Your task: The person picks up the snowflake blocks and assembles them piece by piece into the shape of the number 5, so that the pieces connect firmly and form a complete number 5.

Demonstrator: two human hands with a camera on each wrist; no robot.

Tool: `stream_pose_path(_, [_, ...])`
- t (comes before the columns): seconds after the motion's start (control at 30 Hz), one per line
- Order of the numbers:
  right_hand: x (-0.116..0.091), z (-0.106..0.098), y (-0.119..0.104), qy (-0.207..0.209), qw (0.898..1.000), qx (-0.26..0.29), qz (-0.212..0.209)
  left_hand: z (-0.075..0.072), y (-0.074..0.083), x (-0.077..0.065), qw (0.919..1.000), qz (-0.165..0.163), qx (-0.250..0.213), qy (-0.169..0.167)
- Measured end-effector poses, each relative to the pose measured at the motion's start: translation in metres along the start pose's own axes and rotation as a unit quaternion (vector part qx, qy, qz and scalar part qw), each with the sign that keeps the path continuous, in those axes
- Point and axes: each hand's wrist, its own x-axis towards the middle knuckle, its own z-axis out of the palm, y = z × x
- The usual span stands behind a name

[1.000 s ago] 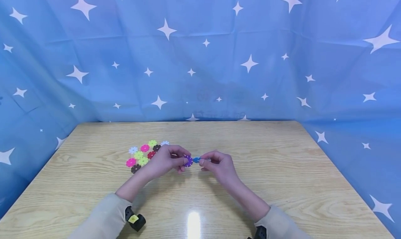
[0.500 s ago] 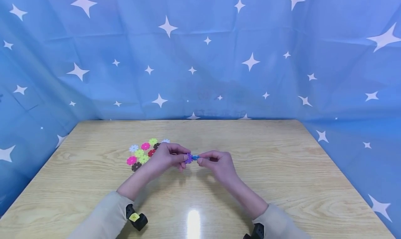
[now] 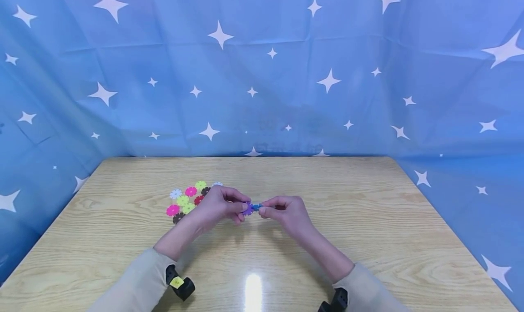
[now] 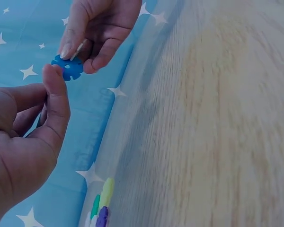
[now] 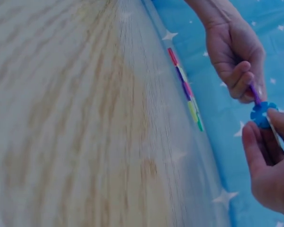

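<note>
My left hand point(image 3: 217, 207) pinches a purple notched snowflake disc point(image 3: 248, 208) between thumb and fingers, above the table. Facing it, my right hand point(image 3: 288, 212) pinches a blue snowflake disc point(image 5: 261, 115) whose edge meets the purple one. The two discs stand at an angle to each other, the purple disc point(image 5: 255, 93) seen edge-on in the right wrist view. A thin whitish disc edge point(image 4: 77, 51) shows by the right fingers, beside the blue disc point(image 4: 71, 69). Much of each held piece is hidden behind fingertips.
Left of the left hand, several loose snowflake discs in pink, yellow-green, white, black and red lie on the wooden table point(image 3: 368, 221), among them a pink disc point(image 3: 173, 210). The left forearm partly covers this group. A blue star-patterned cloth point(image 3: 262, 75) hangs behind the table.
My right hand has shifted slightly left, and the blue disc has come closer against the purple one. Its tilt varies between the frames. Both hands keep their pinch.
</note>
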Motion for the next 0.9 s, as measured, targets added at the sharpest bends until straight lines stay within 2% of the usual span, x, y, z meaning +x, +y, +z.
stream_pose_path(0.17, [0.004,0.001,0.001,0.007,1.0,0.011,0.0,-0.002,-0.002,0.003,0.9994,-0.01,-0.032,0.012])
stream_pose_path(0.4, [0.014,0.002,0.0,-0.004,0.999,-0.035,-0.029,-0.007,-0.002,0.008,0.999,0.025,0.036,0.012])
stream_pose_path(0.47, [0.017,0.002,0.0,-0.005,0.998,-0.046,-0.035,-0.008,-0.002,0.009,0.9986,0.031,0.043,0.011])
stream_pose_path(0.53, [0.017,0.001,0.0,-0.005,0.999,-0.039,-0.031,-0.009,-0.002,0.01,0.9991,0.028,0.031,0.009])
stream_pose_path(0.67, [0.018,0.0,0.002,-0.001,1.0,0.0,-0.022,-0.009,-0.004,0.011,0.9996,0.017,-0.022,0.004])
stream_pose_path(0.73, [0.018,0.0,0.003,0.001,1.0,0.0,-0.027,-0.009,-0.004,0.012,0.9994,0.017,-0.029,0.006])
stream_pose_path(0.9, [0.018,0.0,0.003,0.004,0.999,-0.037,-0.038,-0.006,-0.004,0.013,0.9993,0.027,0.022,0.013])
